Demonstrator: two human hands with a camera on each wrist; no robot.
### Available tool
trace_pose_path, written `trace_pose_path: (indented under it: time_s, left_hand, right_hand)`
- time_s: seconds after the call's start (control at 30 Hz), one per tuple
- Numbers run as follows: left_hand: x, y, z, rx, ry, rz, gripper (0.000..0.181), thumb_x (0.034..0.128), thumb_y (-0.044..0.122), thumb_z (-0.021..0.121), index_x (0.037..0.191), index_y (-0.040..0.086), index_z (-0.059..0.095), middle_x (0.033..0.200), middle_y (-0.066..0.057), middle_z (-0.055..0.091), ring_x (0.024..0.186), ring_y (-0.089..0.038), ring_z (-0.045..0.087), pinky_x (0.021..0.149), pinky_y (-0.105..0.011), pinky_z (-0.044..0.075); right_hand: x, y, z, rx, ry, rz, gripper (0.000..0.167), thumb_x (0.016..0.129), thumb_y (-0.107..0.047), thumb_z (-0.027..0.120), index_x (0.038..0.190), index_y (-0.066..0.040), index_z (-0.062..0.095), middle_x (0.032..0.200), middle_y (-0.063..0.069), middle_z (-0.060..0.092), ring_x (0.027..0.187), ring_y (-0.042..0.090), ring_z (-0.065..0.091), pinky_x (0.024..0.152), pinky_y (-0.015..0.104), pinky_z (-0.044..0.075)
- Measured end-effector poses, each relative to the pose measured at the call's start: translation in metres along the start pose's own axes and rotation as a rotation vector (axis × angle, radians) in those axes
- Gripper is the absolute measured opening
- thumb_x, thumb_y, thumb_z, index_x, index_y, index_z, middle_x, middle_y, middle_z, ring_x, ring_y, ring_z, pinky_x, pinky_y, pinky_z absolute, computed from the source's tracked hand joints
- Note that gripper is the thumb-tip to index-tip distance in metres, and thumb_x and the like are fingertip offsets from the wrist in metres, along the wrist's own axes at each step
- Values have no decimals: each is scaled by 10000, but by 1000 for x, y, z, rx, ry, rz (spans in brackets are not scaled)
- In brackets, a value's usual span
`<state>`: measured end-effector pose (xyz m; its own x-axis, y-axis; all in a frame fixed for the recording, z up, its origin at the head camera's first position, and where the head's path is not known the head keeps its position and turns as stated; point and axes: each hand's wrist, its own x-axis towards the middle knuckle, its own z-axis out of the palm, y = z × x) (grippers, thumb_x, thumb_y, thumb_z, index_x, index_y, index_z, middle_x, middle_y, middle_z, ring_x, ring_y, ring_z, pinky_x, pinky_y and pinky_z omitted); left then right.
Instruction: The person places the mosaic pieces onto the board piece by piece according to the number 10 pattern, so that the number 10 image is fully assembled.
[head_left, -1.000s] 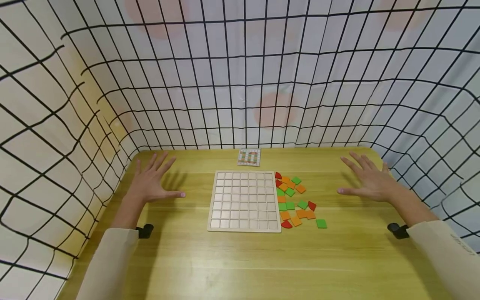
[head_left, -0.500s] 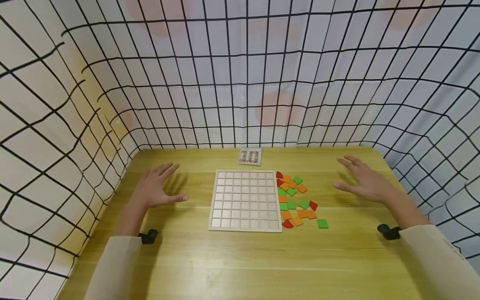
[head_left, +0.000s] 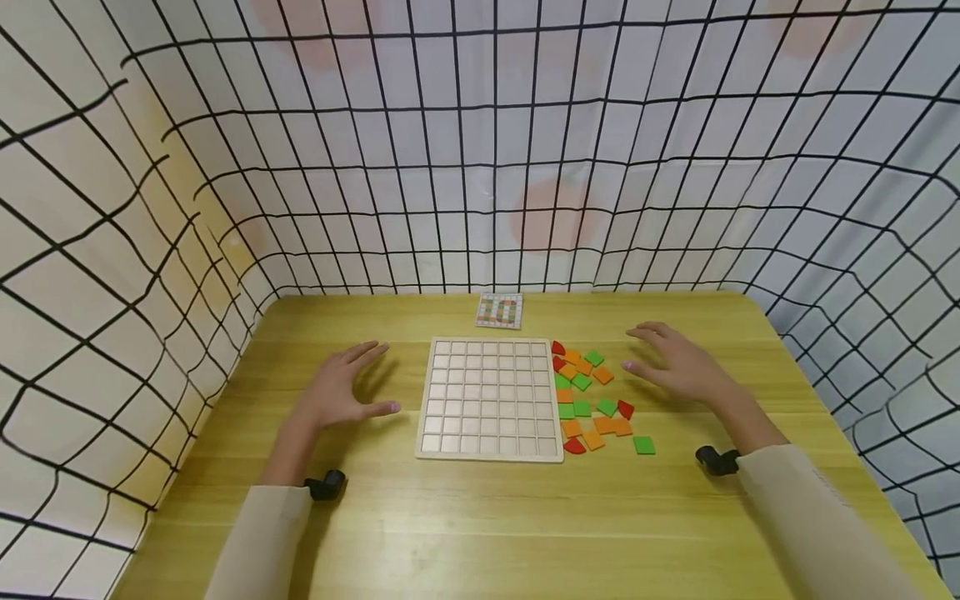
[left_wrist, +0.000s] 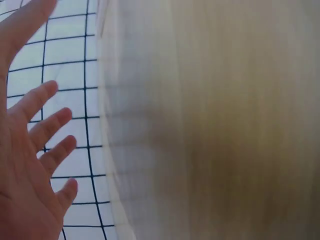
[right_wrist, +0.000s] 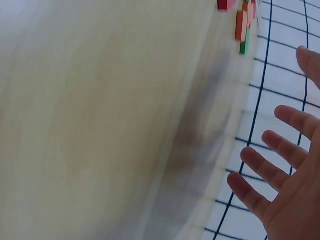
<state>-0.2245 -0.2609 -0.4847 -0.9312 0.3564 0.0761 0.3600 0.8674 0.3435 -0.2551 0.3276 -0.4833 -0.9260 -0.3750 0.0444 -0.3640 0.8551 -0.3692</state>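
A pale square board with a grid of shallow cells [head_left: 488, 399] lies flat mid-table. Against and beyond its right edge are scattered thin green, orange and red pieces, among them a green square [head_left: 643, 445] and a red piece [head_left: 574, 446]. My left hand [head_left: 339, 393] hovers left of the board, fingers spread and holding nothing; the left wrist view shows the same hand [left_wrist: 30, 150] with fingers apart. To the right of the pieces my right hand [head_left: 678, 367] is in the air, empty, its fingers extended; they also show spread in the right wrist view [right_wrist: 290, 175].
A small card with a coloured grid pattern [head_left: 499, 311] lies behind the board near the table's back edge. Black netting [head_left: 492, 167] over white cloth stands around the back and sides of the wooden table [head_left: 480, 525]. A black device sits on each wrist.
Both hands have moved inward, the left one rightward towards the board and the right one leftward towards the pieces. Board, card and pieces lie as before.
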Motion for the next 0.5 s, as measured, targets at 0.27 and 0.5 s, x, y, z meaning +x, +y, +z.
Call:
trace_pose_path:
  time_s: [0.27, 0.5]
  left_hand:
    - [3, 16, 10, -29, -12, 37, 1069, 727, 787, 743, 1601, 278, 395, 1657, -82, 379, 1498, -430, 368, 1220, -686, 260]
    - [1, 29, 20, -55, -35, 71, 1124, 672, 760, 813, 1600, 282, 397, 1646, -82, 398, 1484, -406, 396, 1188, -677, 329]
  right_hand:
    - [17, -19, 19, 55, 18, -20, 632, 1022, -508, 585, 1513, -121, 490, 1583, 191, 414, 1423, 456, 427, 1103, 705, 400]
    - [34, -42, 31, 129, -2, -8, 569, 1041, -457, 570, 1494, -117, 515, 1549, 150, 469, 1431, 409, 430, 1161, 661, 368]
